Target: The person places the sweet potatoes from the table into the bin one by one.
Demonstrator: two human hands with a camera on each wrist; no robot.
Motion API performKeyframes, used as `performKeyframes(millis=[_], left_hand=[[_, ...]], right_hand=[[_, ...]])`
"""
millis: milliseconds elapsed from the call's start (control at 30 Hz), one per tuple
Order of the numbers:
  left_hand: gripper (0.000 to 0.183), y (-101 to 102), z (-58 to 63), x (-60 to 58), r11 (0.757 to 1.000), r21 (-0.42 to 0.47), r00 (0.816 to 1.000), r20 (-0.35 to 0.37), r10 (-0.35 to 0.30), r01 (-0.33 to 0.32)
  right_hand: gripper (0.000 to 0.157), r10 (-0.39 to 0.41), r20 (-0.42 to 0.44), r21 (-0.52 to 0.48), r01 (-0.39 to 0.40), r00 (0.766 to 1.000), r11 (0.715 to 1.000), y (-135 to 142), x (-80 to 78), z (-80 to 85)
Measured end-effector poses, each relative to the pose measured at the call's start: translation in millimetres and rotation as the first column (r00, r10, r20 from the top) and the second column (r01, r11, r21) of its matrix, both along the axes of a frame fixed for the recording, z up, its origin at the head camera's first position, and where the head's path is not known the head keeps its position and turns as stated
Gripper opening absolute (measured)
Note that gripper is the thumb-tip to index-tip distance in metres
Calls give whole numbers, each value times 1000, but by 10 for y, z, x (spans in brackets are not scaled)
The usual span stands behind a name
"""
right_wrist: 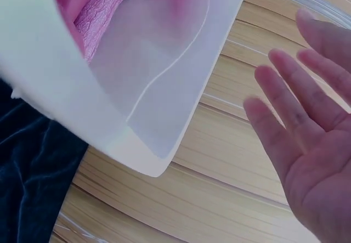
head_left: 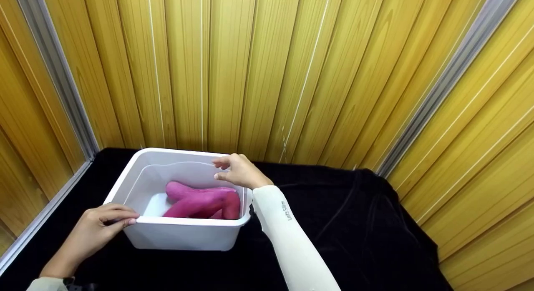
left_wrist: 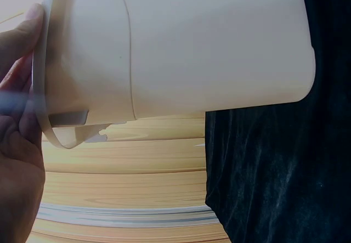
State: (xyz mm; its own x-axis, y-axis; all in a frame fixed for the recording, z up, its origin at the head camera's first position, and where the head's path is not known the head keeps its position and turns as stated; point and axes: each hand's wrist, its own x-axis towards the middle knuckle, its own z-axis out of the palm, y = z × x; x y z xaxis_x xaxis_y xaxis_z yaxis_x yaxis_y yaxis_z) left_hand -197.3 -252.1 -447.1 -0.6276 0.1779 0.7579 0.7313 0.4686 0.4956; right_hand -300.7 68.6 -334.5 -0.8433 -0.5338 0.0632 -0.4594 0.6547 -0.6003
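A white plastic bin (head_left: 183,234) stands on black cloth. At its near left corner my left hand (head_left: 98,224) pinches the rim, with thumb and fingertips right at the edge. In the left wrist view that hand (left_wrist: 19,106) is beside the rim, and the bin's outer wall fills much of the picture. Inside lie long, rounded pink and magenta pieces (head_left: 200,201), one with a wrinkled surface in the right wrist view. My right hand (head_left: 240,171) hovers over the bin's far right corner, fingers spread and nothing in them; its palm (right_wrist: 323,160) shows in the right wrist view.
Black cloth (head_left: 333,224) covers the surface and stretches to the right of the bin. Yellow wood-patterned panels (head_left: 229,74) rise behind and on both sides, joined by grey metal posts (head_left: 442,78).
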Motion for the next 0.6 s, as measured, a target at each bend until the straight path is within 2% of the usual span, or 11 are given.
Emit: performKeyframes(millis=[233,600], left_hand=[[42,-9,-7,1,1000,-5,1000,2,7,-7],[41,8,14,25,1000,-9,1000,15,11,-11]], right_hand=[[31,3,-4,-13,-3,1000,1000,31,2,-12],[29,9,-12,4,-9,1000,1000,94,11,-50]])
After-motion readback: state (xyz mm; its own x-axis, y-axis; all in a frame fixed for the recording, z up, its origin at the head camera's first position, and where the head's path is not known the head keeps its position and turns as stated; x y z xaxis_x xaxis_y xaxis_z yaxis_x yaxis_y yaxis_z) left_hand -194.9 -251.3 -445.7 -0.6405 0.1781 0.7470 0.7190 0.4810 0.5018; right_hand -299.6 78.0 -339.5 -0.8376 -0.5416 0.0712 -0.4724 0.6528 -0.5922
